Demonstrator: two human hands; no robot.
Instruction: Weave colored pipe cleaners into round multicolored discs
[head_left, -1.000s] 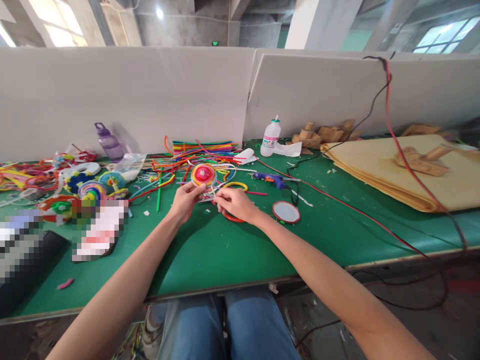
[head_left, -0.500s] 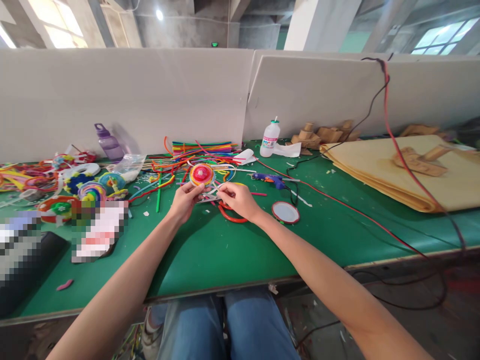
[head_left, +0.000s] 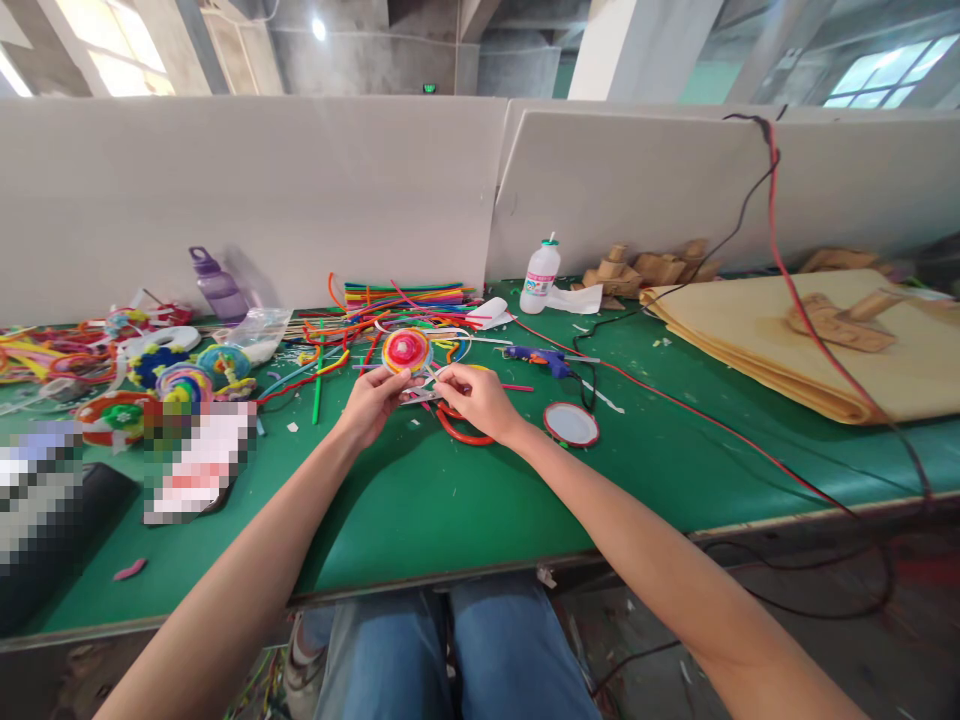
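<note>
My left hand [head_left: 375, 402] pinches the lower edge of a round disc [head_left: 407, 350] with coloured rings, red in the middle and yellow and blue toward the rim. Close beside it, the fingers of my right hand [head_left: 474, 398] are pressed together near the disc's lower right; a thin pale strip seems to be in them, though its far end is hidden. Beneath the right hand lies an orange-red bent stem [head_left: 463, 432]. A blue glue gun [head_left: 551, 361] rests on the table just right of the hands.
Coloured fuzzy stems [head_left: 405, 296] are heaped behind the hands. A white bottle [head_left: 540, 276] stands at the back, and a white disc with a red rim [head_left: 571, 424] lies at right. Finished-looking coloured discs [head_left: 184, 385] sit left. A red cable [head_left: 720, 428] crosses the green table [head_left: 480, 520].
The disc has shifted very slightly to the right in my left hand's grip. My right hand stays almost where it was.
</note>
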